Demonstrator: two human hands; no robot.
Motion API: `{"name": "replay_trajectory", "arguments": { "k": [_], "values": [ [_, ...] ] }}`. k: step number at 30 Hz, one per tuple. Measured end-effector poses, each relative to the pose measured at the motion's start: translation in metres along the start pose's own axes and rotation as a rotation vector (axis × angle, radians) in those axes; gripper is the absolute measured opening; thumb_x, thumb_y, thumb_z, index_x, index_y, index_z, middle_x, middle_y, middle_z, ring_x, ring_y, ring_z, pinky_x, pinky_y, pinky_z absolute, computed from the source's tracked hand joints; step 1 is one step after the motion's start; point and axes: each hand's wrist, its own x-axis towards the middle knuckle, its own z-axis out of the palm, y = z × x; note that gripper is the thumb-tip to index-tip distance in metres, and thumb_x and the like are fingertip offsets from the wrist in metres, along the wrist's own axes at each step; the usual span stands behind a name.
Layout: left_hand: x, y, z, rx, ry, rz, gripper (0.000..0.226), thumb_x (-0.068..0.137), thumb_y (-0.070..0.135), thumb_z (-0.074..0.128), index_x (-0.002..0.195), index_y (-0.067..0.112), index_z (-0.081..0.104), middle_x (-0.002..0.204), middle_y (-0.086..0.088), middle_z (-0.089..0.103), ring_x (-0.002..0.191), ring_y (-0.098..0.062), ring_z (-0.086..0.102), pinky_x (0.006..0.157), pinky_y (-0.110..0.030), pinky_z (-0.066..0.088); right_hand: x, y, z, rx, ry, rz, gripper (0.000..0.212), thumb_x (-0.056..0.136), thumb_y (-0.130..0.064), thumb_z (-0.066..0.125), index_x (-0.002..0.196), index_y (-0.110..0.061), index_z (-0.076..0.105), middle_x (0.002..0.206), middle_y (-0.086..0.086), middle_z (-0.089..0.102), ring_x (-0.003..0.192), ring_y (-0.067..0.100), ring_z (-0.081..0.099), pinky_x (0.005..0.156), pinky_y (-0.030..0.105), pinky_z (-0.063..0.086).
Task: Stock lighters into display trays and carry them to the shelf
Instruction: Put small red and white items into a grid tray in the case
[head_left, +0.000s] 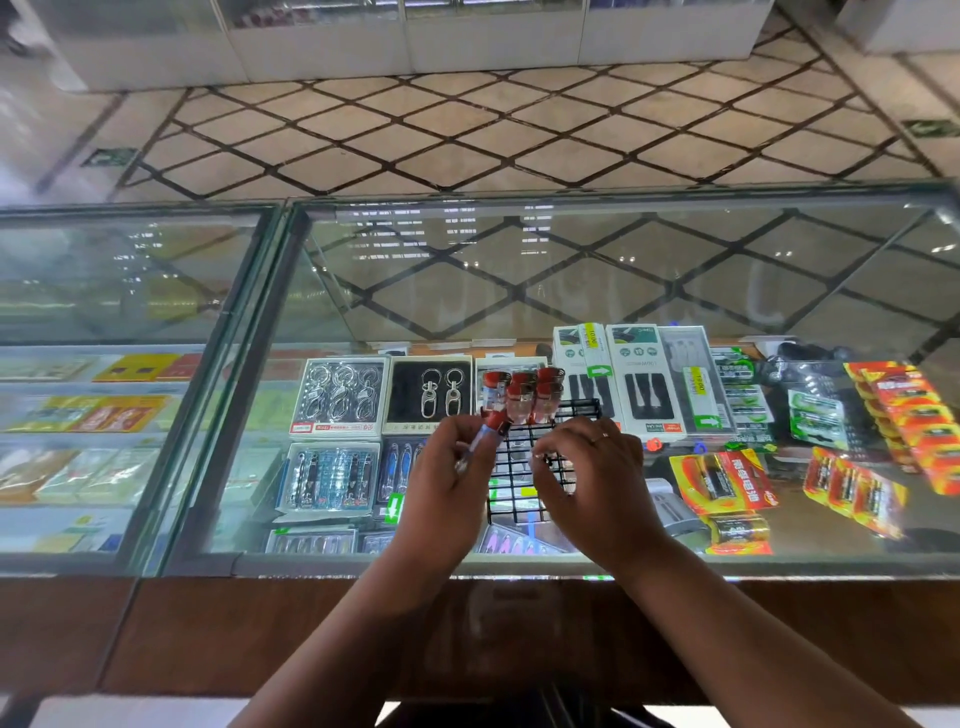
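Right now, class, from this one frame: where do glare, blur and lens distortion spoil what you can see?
Head view: light spots and a milky sheen on the glass counter top wash out goods at left; the frame's edges bow and smear; the lighter in the left hand is motion-blurred, the black wire tray sharper.

A red-capped lighter tilts in the grip. Just beyond, more lighters stand upright in a black wire tray.
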Motion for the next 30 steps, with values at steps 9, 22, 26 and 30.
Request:
{"name": "replay_trajectory", "arguments": {
  "k": [9, 22, 26, 30],
  "values": [
    [-0.006, 0.000, -0.008, -0.049, -0.094, 0.092, 0.010, 0.089, 0.021, 0.061, 0.095, 0.028, 0.056, 0.088, 0.012, 0.063, 0.080, -0.009, 0.059, 0.071, -0.027, 0.046, 0.015, -0.021, -0.021, 0.399, -0.031, -0.054, 0.025, 0.087, -0.039, 0.060, 0.103, -0.022, 0.067, 0.095, -0.014, 0.066, 0.093, 0.005, 0.061, 0.083, 0.040, 0.049],
    [-0.016, -0.034, -0.009, 0.512, 0.193, 0.264, 0.033, 0.083, 0.037, 0.065, 0.108, 0.027, 0.046, 0.101, 0.008, 0.058, 0.096, -0.013, 0.053, 0.088, -0.034, 0.043, 0.033, -0.032, -0.033, 0.120, 0.205, -0.213, 0.018, 0.089, -0.026, 0.060, 0.093, -0.012, 0.071, 0.090, -0.001, 0.066, 0.088, 0.019, 0.058, 0.081, 0.035, 0.044],
    [-0.016, -0.037, -0.005, 0.680, 0.149, 0.282, 0.024, 0.085, 0.045, 0.050, 0.104, 0.031, 0.047, 0.101, 0.006, 0.060, 0.094, -0.022, 0.057, 0.083, -0.036, 0.040, 0.045, -0.036, -0.029, -0.052, 0.243, -0.285, 0.015, 0.089, -0.027, 0.065, 0.093, -0.015, 0.073, 0.091, -0.002, 0.066, 0.087, 0.025, 0.058, 0.077, 0.040, 0.044],
    [-0.015, -0.041, -0.004, 0.735, 0.149, 0.331, 0.018, 0.086, 0.041, 0.052, 0.100, 0.029, 0.055, 0.100, 0.006, 0.059, 0.092, -0.022, 0.056, 0.080, -0.035, 0.041, 0.051, -0.038, -0.022, -0.163, 0.235, -0.329, 0.014, 0.088, -0.028, 0.066, 0.092, -0.017, 0.073, 0.090, -0.004, 0.067, 0.087, 0.026, 0.057, 0.075, 0.039, 0.041]
  ]
}}
